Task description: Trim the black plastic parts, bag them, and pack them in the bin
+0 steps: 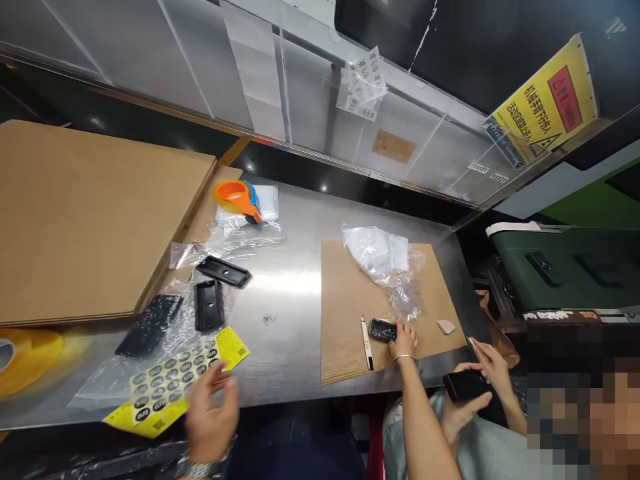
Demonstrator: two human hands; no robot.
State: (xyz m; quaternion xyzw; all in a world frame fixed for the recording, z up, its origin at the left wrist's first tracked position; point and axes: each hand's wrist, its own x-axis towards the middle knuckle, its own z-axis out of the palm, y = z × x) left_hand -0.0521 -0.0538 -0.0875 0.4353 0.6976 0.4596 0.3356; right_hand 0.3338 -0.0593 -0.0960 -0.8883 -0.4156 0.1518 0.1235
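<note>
My left hand [211, 410], with a metal-banded watch on its wrist, is blurred over the right edge of a yellow sheet of round stickers [173, 377]. Its thumb stands apart from the fingers, and nothing shows in it. My right hand [404, 341], with a thin bracelet, has its fingers on the right end of a small black item in clear plastic [382, 329], which lies on flat cardboard [343, 293]. Just left of that item lies a white pen-like tool [367, 343] with a pointed metal tip. Behind it rests a crumpled clear plastic bag [377, 250].
A co-worker at right holds a black case [466, 385] and a slim tool. Two black trays [209, 305] lie near a cardboard stack [95, 220]. An orange tape dispenser [240, 199], a yellow tape roll [30, 360] and a beige piece [445, 327] are also on the metal table [280, 293].
</note>
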